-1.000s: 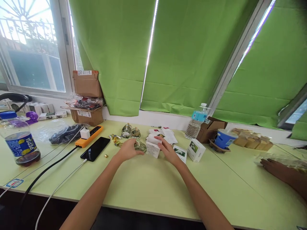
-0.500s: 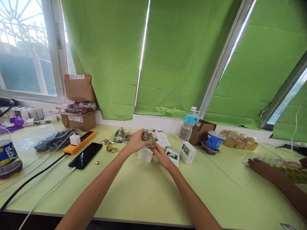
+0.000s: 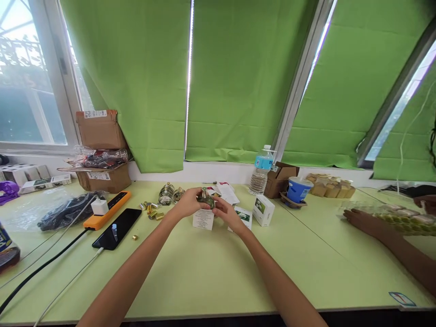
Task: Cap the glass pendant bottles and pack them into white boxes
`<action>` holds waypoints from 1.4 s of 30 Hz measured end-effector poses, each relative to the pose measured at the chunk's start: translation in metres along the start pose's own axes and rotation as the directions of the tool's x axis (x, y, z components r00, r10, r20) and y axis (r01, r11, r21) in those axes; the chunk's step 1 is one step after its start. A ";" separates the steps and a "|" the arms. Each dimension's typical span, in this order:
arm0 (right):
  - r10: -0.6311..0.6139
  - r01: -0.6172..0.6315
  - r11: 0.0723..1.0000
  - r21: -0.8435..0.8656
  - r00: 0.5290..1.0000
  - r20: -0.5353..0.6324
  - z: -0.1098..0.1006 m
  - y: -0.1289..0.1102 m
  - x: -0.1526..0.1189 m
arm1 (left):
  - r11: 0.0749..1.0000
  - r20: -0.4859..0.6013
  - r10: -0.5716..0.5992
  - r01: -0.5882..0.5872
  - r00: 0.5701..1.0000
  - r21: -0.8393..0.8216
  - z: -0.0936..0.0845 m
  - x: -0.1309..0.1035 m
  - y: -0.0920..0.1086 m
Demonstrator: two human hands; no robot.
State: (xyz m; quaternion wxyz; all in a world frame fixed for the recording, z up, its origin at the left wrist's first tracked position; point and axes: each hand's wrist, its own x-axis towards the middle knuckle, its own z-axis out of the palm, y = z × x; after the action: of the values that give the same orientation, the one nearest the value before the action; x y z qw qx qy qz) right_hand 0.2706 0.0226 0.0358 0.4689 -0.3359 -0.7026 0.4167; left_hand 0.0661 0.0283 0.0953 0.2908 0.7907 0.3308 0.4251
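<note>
Green-tinted glass sits between two bare hands at a pale yellow table (image 3: 200, 277), where a person holds a small bottle (image 3: 206, 201) above a white printed box (image 3: 203, 220). The left hand (image 3: 188, 203) curls around one side of the bottle, and the right hand (image 3: 227, 214) closes its fingertips on the other; the bottle's metallic neck points upward. Just behind the left hand stand two ornate glass jars (image 3: 166, 194), with a cluster of gold caps (image 3: 153, 210) beside them and a single cap (image 3: 135, 237) lying apart, near a black phone (image 3: 116, 229). An orange power strip (image 3: 117, 204) bearing a white charger (image 3: 99, 207) lies beyond the phone. To the right of the hands are a picture card (image 3: 245, 215) and an upright white carton (image 3: 263, 210), with loose papers (image 3: 229, 192) behind. A water bottle (image 3: 259, 176), a cardboard box (image 3: 279, 180) and a blue cup (image 3: 298, 190) line the rear of the table. At far right, another person's hand (image 3: 361, 220) rests at a clear plastic tray (image 3: 397, 220), its contents too blurred to name.
</note>
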 end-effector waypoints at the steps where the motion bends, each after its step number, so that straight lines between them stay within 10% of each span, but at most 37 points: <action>1: -0.008 0.008 1.000 -0.008 1.000 0.011 0.000 0.001 0.000 | 1.000 -0.001 0.003 -0.003 1.000 0.013 0.000 0.000 -0.001; 10: 0.003 -0.003 0.999 0.036 1.000 -0.016 0.017 0.002 -0.003 | 0.997 0.155 -0.056 0.047 0.986 0.060 -0.009 0.005 -0.004; 42: 0.035 -0.030 0.987 0.160 0.999 -0.029 0.030 0.015 0.004 | 0.969 0.147 0.123 -0.151 0.981 0.193 -0.019 -0.003 0.002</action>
State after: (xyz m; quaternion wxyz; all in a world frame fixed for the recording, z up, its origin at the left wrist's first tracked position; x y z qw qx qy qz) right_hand 0.2425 0.0243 0.0169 0.4983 -0.3155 -0.6540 0.4738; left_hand 0.0490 0.0280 0.1038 0.1998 0.8640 0.2968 0.3543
